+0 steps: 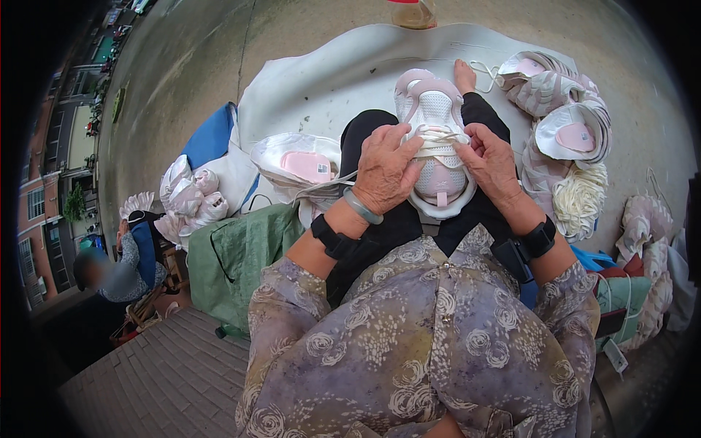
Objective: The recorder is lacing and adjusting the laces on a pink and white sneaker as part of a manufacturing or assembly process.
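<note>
A white and pink sneaker (436, 109) rests across my lap, its pink heel tab toward me. Pale flat shoelace (439, 152) crosses its tongue in several rows. On the left side of the lacing, my left hand (387, 168) is closed with thumb and fingers pinching the lace. My right hand (491, 162) pinches the lace at the opposite edge. Its fingertips are partly hidden against the shoe. Just left of my left hand lies another white and pink shoe upper (298, 162) with a pink insole pad, a loose lace trailing from it.
A white sheet (314, 80) spreads in front, with a jar (414, 14) beyond it. Stacked shoe uppers (577, 131) and a bundle of cream laces (580, 193) lie right. A green sack (248, 252) and more uppers (191, 193) are left, near another seated person (128, 266).
</note>
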